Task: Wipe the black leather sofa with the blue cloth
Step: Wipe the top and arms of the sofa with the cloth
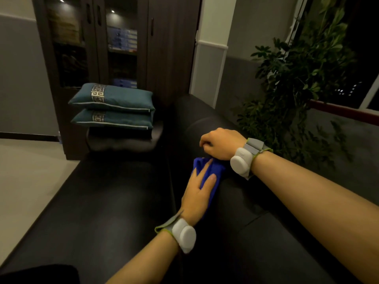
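The black leather sofa (pixel 114 201) fills the lower middle of the view, its seat to the left and its backrest running up the middle. A blue cloth (pixel 217 169) lies bunched against the backrest. My left hand (pixel 198 193) lies flat on the cloth with straight fingers, pressing it to the leather. My right hand (pixel 219 143) sits just above it on the top of the backrest, fingers curled over the cloth's upper edge; the fingertips are hidden. Both wrists wear grey bands with white pods.
Two teal cushions (pixel 111 107) are stacked on the sofa's far armrest. A dark glass-door cabinet (pixel 114 42) stands behind them. A leafy green plant (pixel 297 83) rises right behind the backrest, near a window. Pale floor tiles (pixel 26 181) lie to the left.
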Demonstrator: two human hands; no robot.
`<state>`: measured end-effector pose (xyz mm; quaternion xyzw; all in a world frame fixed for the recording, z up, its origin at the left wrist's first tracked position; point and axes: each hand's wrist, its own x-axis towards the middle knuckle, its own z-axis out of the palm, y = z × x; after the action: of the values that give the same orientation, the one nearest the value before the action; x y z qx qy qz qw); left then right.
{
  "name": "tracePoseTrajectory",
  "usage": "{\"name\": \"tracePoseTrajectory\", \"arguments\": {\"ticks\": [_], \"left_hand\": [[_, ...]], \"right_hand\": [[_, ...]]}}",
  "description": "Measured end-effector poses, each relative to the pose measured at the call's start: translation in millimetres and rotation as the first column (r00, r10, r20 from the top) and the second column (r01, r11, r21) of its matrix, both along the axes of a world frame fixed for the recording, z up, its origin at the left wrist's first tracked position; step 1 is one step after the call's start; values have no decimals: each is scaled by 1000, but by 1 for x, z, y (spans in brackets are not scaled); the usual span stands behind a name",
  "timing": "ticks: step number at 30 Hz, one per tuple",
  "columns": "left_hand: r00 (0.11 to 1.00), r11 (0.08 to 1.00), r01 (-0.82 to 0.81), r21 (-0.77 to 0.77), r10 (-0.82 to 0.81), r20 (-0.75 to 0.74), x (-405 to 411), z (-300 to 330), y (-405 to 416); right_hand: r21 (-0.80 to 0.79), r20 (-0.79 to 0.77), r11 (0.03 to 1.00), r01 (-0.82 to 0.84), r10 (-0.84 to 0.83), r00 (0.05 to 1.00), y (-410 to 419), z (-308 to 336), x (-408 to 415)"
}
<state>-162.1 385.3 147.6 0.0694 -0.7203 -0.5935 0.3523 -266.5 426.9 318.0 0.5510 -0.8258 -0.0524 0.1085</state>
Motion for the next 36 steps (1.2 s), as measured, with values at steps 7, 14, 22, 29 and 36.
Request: {"name": "tracePoseTrajectory", "arguments": {"ticks": [7, 14, 22, 29, 36], "left_hand": [[984, 912, -141, 386, 87, 155, 0, -41, -9], [977, 833, -138, 535, 25, 213, 33, -117, 4], [997, 947, -63, 315, 44, 65, 16, -79, -1], [922, 773, -218, 595, -36, 385, 36, -168, 1], [989, 928, -98, 359, 51, 139, 23, -106, 1]], "right_hand": [[56, 26, 998, -11, 9, 1000, 1, 1, 5], [160, 18, 975, -151, 150, 988, -13, -9, 40], [153, -17, 982, -115, 119, 993, -6, -7, 37], [172, 44, 982, -74, 67, 997, -5, -4, 33], [202, 1, 975, -89, 90, 996, -6, -9, 39]]}}
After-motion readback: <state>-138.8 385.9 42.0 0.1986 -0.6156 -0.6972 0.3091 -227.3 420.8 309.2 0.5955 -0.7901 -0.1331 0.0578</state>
